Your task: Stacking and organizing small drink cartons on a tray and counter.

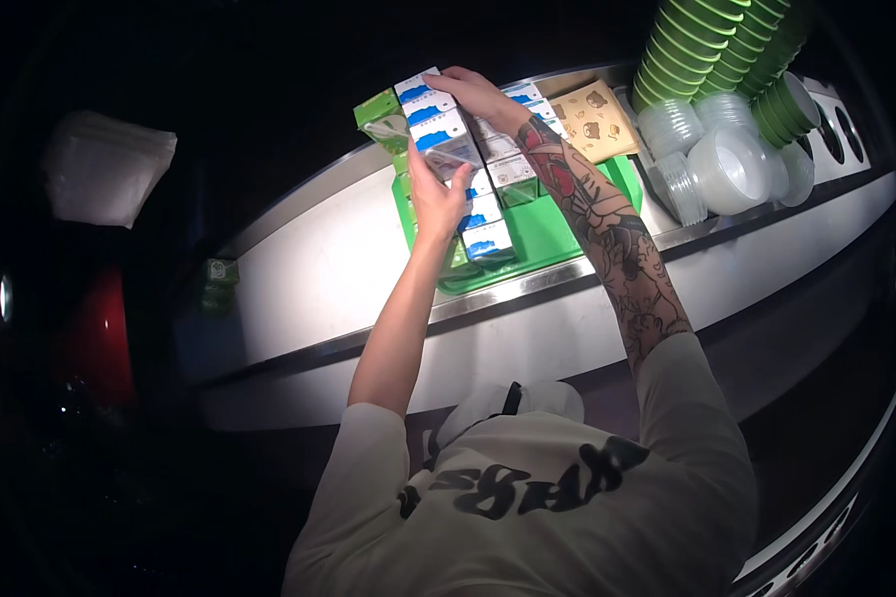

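Note:
My right hand (474,93) grips the far end of a row of white-and-blue cartons (437,133), its thumb lying on top. Around the near end of the same row is my left hand (437,198), thumb and fingers spread to either side. Clear wrap shines on the row's near face. Below it, more blue-and-white cartons (487,242) sit on a green tray (552,235). To their right stands a row of white cartons (514,172), partly covered by my right wrist. Green cartons (381,112) are at the left, partly hidden by the held row and my left hand.
Brown printed paper bags (597,123) lie right of the tray. Beyond them are clear plastic bowls (728,172) and tall stacks of green cups (691,52). A metal rim (523,287) edges the white counter (321,254). Small green boxes (221,272) sit far left.

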Available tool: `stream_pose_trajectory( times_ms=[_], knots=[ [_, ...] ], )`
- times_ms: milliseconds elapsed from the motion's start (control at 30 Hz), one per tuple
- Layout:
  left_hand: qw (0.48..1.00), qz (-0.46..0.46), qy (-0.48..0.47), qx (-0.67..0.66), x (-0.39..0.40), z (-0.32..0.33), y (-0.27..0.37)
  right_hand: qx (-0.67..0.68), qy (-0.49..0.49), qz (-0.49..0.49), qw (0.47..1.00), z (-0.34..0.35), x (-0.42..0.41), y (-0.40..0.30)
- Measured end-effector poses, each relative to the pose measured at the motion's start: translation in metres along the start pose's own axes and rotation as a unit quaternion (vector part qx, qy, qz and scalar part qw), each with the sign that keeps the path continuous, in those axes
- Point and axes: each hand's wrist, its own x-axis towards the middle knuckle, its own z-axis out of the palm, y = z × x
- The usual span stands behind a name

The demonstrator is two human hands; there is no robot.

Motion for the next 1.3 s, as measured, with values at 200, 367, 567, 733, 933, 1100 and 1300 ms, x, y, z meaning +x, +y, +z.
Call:
stream_pose_trajectory(
  times_ms=[200,367,567,733,933,1100,1300],
  knots=[
    [0.998,-0.021,-0.033,-0.044,-0.003,-0.008,0.014,-0.042,0.302,-0.08,0.949,-0.014,-0.013,0.033],
    [0.993,-0.037,0.052,-0.104,-0.008,-0.03,0.012,0.018,0.393,-0.182,0.901,0.038,-0.087,0.027],
    [0.953,-0.004,0.244,-0.18,-0.08,-0.12,0.005,-0.186,0.267,-0.283,0.902,0.163,-0.2,0.047],
    [0.959,-0.111,0.259,-0.012,-0.178,-0.229,-0.088,-0.224,0.114,-0.18,0.951,0.242,-0.253,0.096],
    [0.924,-0.288,0.251,-0.015,-0.216,-0.371,-0.192,-0.242,0.068,-0.109,0.962,0.285,-0.274,0.137],
    [0.896,-0.177,0.352,0.206,-0.174,-0.475,-0.291,-0.258,0.025,-0.118,0.958,0.321,-0.251,0.122],
    [0.898,-0.235,0.224,0.295,-0.041,-0.528,-0.32,-0.254,0.09,-0.089,0.959,0.336,-0.253,0.122]
  ],
)
